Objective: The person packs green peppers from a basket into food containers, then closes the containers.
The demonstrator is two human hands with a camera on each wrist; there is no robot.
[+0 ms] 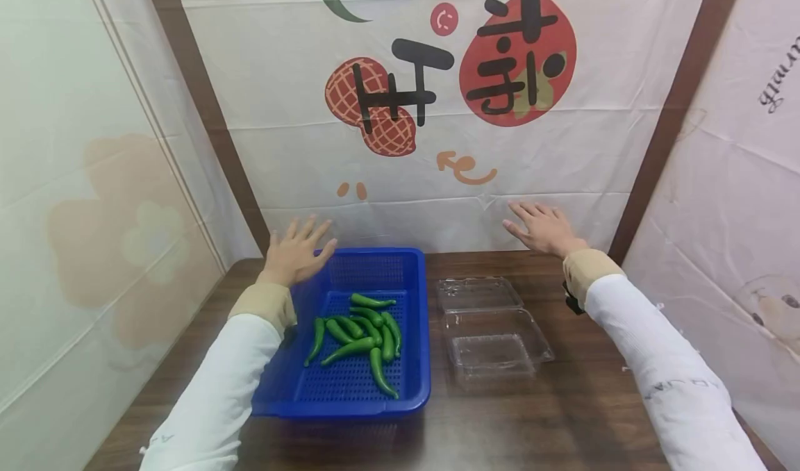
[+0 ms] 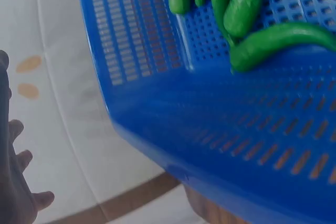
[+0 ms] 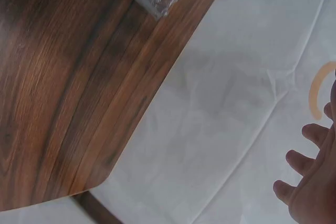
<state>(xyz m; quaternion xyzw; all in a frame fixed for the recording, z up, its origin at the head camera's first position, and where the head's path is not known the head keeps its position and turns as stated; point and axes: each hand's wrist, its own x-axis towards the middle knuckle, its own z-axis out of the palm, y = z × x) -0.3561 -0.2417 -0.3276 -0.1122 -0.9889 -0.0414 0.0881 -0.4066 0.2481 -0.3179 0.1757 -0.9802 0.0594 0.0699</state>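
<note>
In the head view my left hand [image 1: 292, 254] is held up over the far left corner of a blue plastic basket [image 1: 428, 332], fingers spread and holding nothing. Several green chili peppers [image 1: 350, 349] lie loose on the basket's perforated floor. My right hand [image 1: 541, 229] is raised beyond the table's far edge, its fingers extended and nothing in them. Nearest to it on the table lies a clear plastic clamshell box [image 1: 490, 351], unfolded with lid and base flat. The left wrist view shows a pepper [image 2: 283, 43] close to the basket wall.
The dark wooden table [image 1: 587, 387] carries the basket on the left and the clear box right of it. A white printed cloth [image 1: 400, 200] hangs behind the table's back edge, with more cloth at both sides. A brown post [image 1: 656, 130] stands at the back right.
</note>
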